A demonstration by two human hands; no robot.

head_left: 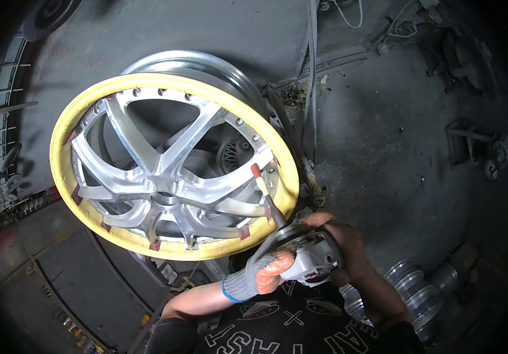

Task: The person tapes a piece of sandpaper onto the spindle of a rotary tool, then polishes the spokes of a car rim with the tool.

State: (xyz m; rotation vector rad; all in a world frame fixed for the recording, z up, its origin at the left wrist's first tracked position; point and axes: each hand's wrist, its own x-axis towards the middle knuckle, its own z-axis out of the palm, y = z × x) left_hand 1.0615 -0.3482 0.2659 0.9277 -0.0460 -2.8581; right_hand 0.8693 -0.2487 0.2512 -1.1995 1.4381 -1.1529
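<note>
My left hand (263,273), in a grey glove with orange palm coating, is closed on the near side of a power grinder (307,256). On the other side of it my right hand (351,248) grips its body, with several fingers hidden behind it. A long shaft runs from the grinder to a slim bit with a red tip (257,172). That tip is at a spoke near the right edge of a silver alloy wheel (162,162); whether it touches, I cannot tell. Yellow tape (65,171) covers the wheel's outer lip. Dark red patches show at several spoke ends.
Several silver rims (413,286) lie on the floor at the lower right. A metal stand with small wheels (472,144) is at the right. Cables (313,71) hang behind the wheel, and a wire rack (0,124) stands at the left.
</note>
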